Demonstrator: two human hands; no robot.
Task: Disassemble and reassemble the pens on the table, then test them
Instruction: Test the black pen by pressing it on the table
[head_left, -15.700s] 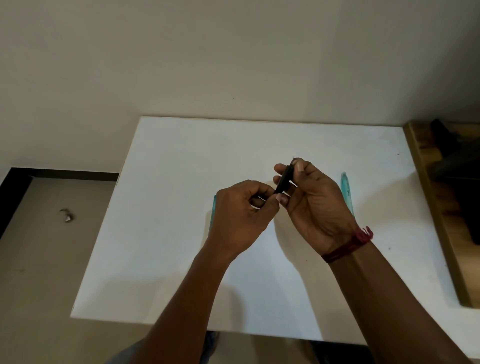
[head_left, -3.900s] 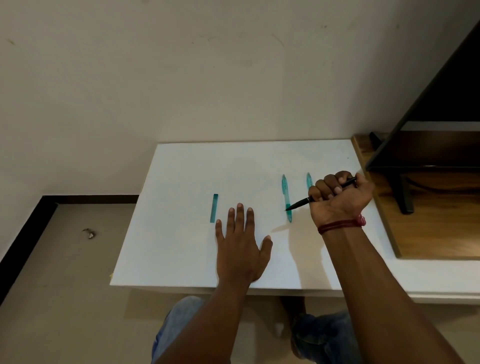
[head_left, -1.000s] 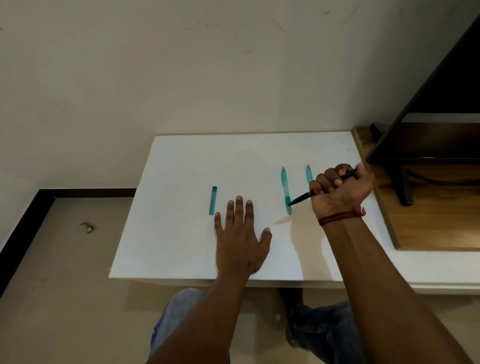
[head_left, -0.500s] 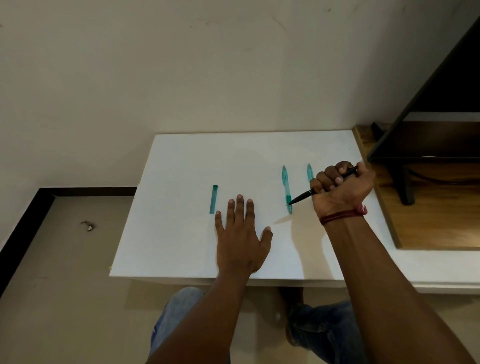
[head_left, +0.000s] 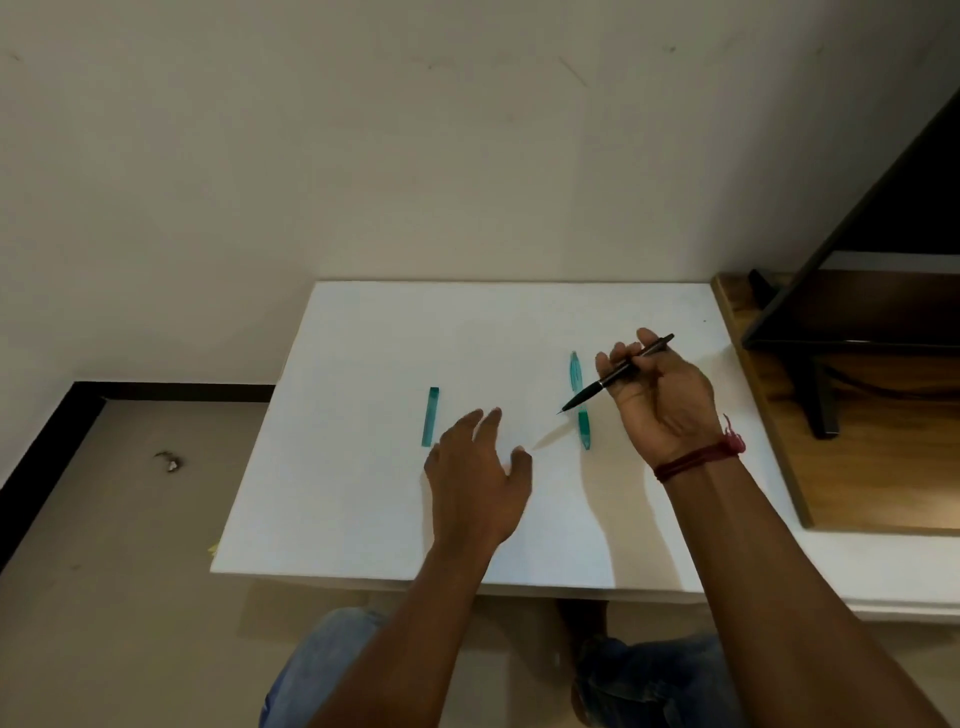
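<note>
My right hand is turned palm up above the white table and holds a slim black pen loosely between the fingers. The pen's tip points down-left and hangs just above the surface. A teal pen lies lengthwise on the table right under that tip. A second teal pen seen earlier is hidden behind my right hand. My left hand hovers over the table with fingers apart and holds nothing. A teal pen cap lies just left of its fingertips.
A wooden stand with a dark screen on a black foot borders the table's right edge. A wall rises behind the table. To the left is bare floor with a small scrap. My knees in jeans sit under the front edge.
My right hand has rolled from a fist grip to palm up, lifting the black pen off the table. My left hand has risen from flat on the table and tilted.
</note>
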